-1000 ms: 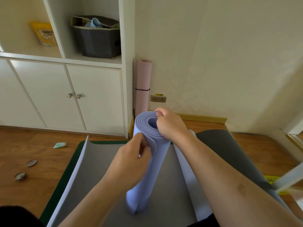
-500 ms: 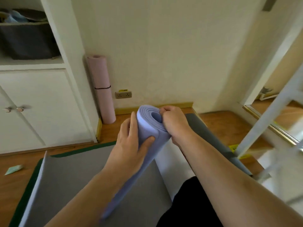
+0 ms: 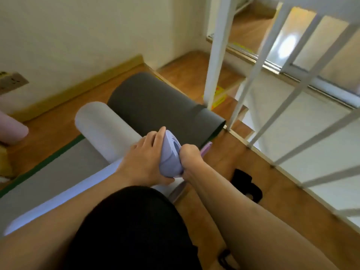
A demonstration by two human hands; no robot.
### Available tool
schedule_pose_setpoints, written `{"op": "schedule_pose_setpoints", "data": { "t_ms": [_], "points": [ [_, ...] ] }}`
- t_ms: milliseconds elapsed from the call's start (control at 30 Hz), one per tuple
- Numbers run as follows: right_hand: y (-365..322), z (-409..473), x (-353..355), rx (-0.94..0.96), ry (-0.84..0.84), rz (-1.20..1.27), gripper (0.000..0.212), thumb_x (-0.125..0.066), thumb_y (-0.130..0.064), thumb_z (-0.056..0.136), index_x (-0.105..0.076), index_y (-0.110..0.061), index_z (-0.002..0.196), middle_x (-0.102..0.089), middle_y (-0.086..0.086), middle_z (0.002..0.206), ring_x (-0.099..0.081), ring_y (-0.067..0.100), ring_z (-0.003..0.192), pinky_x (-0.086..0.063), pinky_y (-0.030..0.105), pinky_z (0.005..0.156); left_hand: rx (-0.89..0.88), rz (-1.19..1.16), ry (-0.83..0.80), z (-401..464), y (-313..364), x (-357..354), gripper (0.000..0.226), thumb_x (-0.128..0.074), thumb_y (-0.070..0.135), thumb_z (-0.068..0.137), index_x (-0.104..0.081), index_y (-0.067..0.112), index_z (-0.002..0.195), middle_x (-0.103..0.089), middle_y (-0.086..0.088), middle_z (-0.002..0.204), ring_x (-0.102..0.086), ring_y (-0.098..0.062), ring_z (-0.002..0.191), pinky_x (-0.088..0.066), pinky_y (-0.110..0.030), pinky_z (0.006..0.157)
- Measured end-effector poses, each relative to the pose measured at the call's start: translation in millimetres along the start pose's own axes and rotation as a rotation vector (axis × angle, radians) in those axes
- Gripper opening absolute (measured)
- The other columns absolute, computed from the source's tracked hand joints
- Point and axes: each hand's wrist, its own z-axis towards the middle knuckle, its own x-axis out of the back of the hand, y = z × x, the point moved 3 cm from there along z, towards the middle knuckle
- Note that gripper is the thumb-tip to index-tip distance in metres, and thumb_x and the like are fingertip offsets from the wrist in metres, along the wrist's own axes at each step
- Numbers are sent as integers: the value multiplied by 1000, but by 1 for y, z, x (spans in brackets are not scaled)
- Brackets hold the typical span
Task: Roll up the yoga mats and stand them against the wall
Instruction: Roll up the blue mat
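A rolled lilac yoga mat (image 3: 170, 159) is held end-on in front of me, its spiral end facing up and right. My left hand (image 3: 145, 158) wraps around its left side. My right hand (image 3: 190, 157) pinches the roll's rim at the open end. Behind the hands lie a partly rolled pale grey mat (image 3: 105, 131) and a partly rolled dark grey mat (image 3: 155, 106) on the floor. A rolled pink mat (image 3: 11, 127) shows at the left edge, by the wall.
A white metal frame with slanted bars (image 3: 263, 94) stands to the right. A black strap (image 3: 246, 184) lies on the wooden floor near my right forearm. A wall socket (image 3: 11, 82) sits low on the cream wall. My black-clad knee fills the bottom centre.
The view has swung right and down, so the cupboard is out of sight. The lilac roll has been carried right with both hands still on it and is now seen end-on.
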Motion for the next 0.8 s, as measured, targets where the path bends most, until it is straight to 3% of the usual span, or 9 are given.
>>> {"op": "schedule_pose_setpoints", "data": {
  "t_ms": [67, 167, 233, 333, 433, 533, 600, 700, 800],
  "points": [
    [17, 24, 21, -91, 39, 91, 42, -32, -28, 116, -47, -2, 147, -59, 18, 139, -56, 34, 127, -46, 38, 107, -75, 27, -39, 14, 4, -38, 136, -56, 93, 56, -16, 18, 163, -45, -8, 152, -54, -27, 131, -52, -45, 107],
    [43, 56, 48, -129, 72, 168, 44, -36, -24, 115, -46, 0, 150, -57, 21, 145, -56, 37, 135, -49, 39, 96, -165, 89, -70, 30, 11, -84, 132, -62, 90, 61, -20, 13, 161, -49, -10, 144, -59, -28, 121, -59, -47, 95],
    [58, 80, 60, -60, 74, 136, 39, -41, -17, 111, -55, 0, 144, -63, 24, 140, -63, 40, 129, -55, 43, 96, -212, 112, -111, 38, 19, -98, 127, -65, 86, 63, -24, 13, 158, -52, -12, 139, -60, -29, 116, -60, -48, 90],
    [88, 106, 89, -79, 165, 68, 23, -51, -26, 109, -67, -11, 114, -72, 18, 121, -72, 34, 109, -61, 49, 98, -255, 144, -122, 46, 27, -105, 123, -70, 80, 62, -27, 14, 156, -51, -12, 135, -59, -30, 113, -59, -51, 84],
    [131, 112, 143, -10, 417, -240, 16, -53, -22, 102, -60, -14, 114, -70, 14, 115, -71, 28, 92, -65, 46, 73, -274, 155, -136, 50, 29, -106, 121, -81, 70, 61, -29, 14, 154, -52, -14, 133, -59, -31, 111, -61, -51, 79],
    [176, 95, 213, -11, 679, -536, 39, -53, -7, 97, -48, -12, 135, -60, 6, 116, -65, 23, 84, -52, 34, 52, -276, 150, -131, 49, 28, -106, 120, -88, 65, 60, -32, 13, 153, -53, -16, 133, -61, -34, 109, -62, -51, 77],
    [198, 89, 254, -60, 792, -579, 39, -50, -6, 98, -47, -11, 136, -53, 7, 130, -60, 28, 102, -56, 42, 70, -268, 152, -125, 45, 27, -108, 121, -91, 63, 58, -34, 13, 152, -54, -16, 133, -62, -34, 107, -62, -49, 76],
    [218, 100, 290, -148, 817, -676, 42, -52, -28, 105, -52, -10, 143, -50, 12, 146, -51, 37, 129, -54, 53, 100, -266, 151, -123, 40, 25, -110, 122, -92, 63, 57, -33, 14, 152, -53, -15, 134, -62, -33, 108, -62, -48, 76],
    [218, 113, 297, -150, 768, -630, 28, -57, -27, 102, -61, -12, 126, -64, 8, 113, -67, 33, 101, -63, 49, 85, -265, 130, -113, 37, 21, -108, 123, -92, 63, 57, -32, 15, 153, -51, -14, 135, -61, -31, 109, -62, -46, 77]
  ]
}}
